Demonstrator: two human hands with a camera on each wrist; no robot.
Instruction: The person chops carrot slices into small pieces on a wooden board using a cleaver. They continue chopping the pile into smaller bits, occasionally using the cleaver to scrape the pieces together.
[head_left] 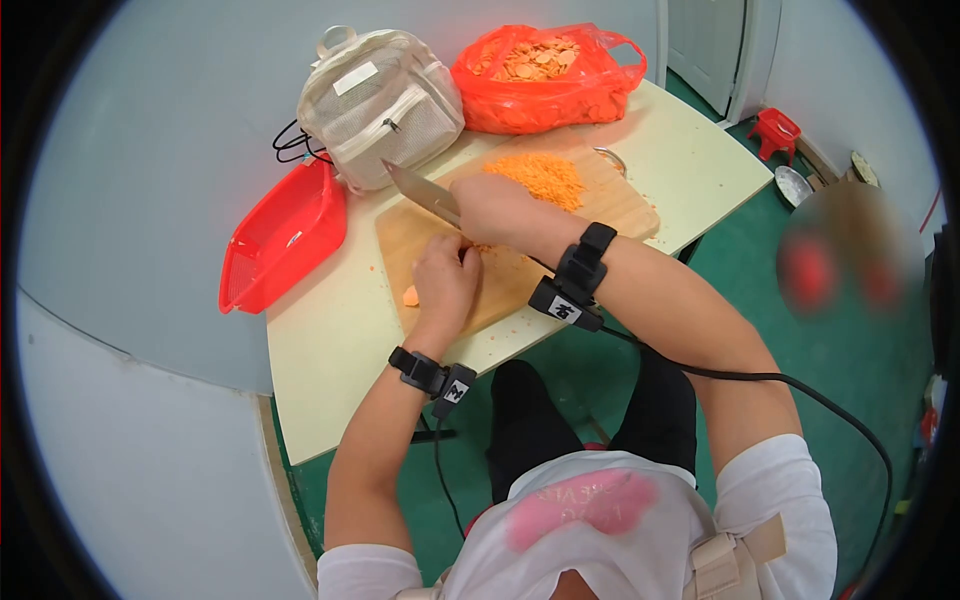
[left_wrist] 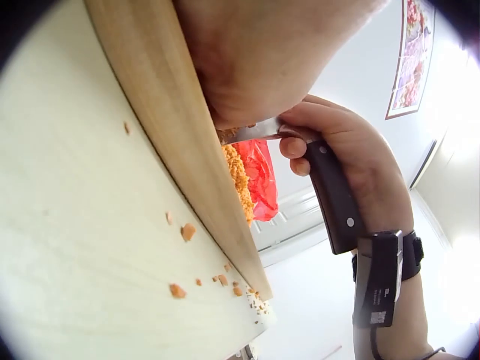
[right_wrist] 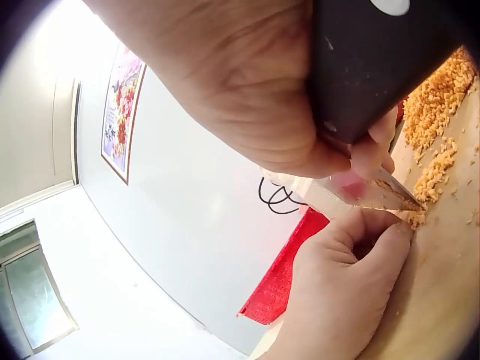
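Observation:
My right hand (head_left: 497, 208) grips a kitchen knife (head_left: 424, 194) by its black handle (left_wrist: 335, 199). The blade comes down right beside the fingertips of my left hand (head_left: 447, 280), over a wooden cutting board (head_left: 398, 238). Curled fingers of that left hand hold carrot down on the board; it is mostly hidden beneath them, with orange bits showing at the blade. Finely chopped carrot (head_left: 540, 180) lies heaped on the far part of the board, also seen in the right wrist view (right_wrist: 439, 97). A larger carrot piece (head_left: 411, 296) lies left of my left hand.
The board lies on a pale table (head_left: 320, 370) with orange crumbs near its edge. At the left stands a red plastic basket (head_left: 262, 290). Behind the board are a beige backpack (head_left: 375, 115) and a red plastic bag (head_left: 530, 110) full of carrot slices.

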